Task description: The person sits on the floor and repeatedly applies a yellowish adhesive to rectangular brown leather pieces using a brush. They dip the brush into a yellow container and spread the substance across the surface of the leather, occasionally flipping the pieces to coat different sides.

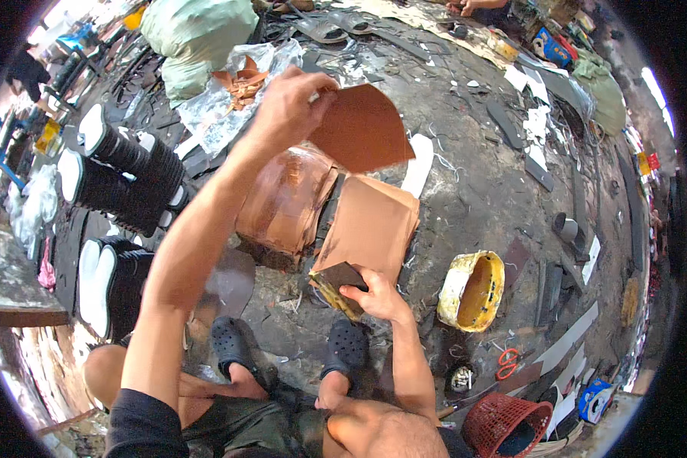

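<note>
My left hand (pixel 294 103) is raised at the top middle, fingers pinched on the edge of a brown leather piece (pixel 362 130) with one curved side. The piece hangs above two stacks on the floor. One is a stack of flat tan sheets (pixel 370 221); to its left is a darker brown, shinier stack (pixel 286 195). Lower down, my right hand (pixel 380 296) is closed around a dark flat scraper (pixel 340 282) with yellow glue smeared on its lower edge. It is by the near edge of the tan stack. A glue-crusted yellow tub (pixel 472 291) stands to the right.
Stacks of black and white shoe soles (pixel 118 168) stand at the left. Orange-handled scissors (pixel 507 364) and a red plastic basket (pixel 507 424) are at the lower right. Scraps litter the floor around a pale green sack (pixel 198 38). Another person's hands (pixel 466 8) show at the top.
</note>
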`<control>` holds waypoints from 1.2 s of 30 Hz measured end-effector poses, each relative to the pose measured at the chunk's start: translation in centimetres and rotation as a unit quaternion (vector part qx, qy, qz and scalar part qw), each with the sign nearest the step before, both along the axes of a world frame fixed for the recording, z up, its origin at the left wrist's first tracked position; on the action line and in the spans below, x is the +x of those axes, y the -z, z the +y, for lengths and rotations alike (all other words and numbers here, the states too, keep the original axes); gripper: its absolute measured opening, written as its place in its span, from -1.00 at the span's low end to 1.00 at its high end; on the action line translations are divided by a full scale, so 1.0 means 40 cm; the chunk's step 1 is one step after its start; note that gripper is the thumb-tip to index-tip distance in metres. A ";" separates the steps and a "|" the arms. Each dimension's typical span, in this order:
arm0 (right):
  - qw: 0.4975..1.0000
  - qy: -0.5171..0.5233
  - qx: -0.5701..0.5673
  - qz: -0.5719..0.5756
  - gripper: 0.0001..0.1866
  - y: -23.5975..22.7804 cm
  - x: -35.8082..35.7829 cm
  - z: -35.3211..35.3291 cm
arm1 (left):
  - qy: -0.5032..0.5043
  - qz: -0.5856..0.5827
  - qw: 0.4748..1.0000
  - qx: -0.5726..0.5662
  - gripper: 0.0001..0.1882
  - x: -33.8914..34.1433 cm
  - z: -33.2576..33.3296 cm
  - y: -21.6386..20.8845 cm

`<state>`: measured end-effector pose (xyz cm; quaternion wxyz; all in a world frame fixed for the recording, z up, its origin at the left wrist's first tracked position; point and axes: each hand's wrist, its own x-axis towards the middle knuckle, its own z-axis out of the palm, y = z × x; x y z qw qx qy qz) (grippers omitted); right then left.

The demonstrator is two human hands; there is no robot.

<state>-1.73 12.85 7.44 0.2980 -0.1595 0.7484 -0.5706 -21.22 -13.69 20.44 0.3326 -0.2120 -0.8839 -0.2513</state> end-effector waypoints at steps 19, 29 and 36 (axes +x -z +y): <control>0.786 0.496 0.236 0.283 -0.75 -0.182 0.044 0.468 | -0.003 -0.282 0.957 0.073 -0.44 0.570 0.107 0.445; 0.754 0.447 0.395 0.276 -0.53 0.069 0.030 0.598 | 0.152 -0.261 0.947 -0.113 -0.38 0.574 0.231 0.503; 0.852 0.364 0.361 0.107 -0.39 -0.177 0.150 0.794 | 0.150 -0.261 0.946 -0.124 -0.43 0.592 0.208 0.497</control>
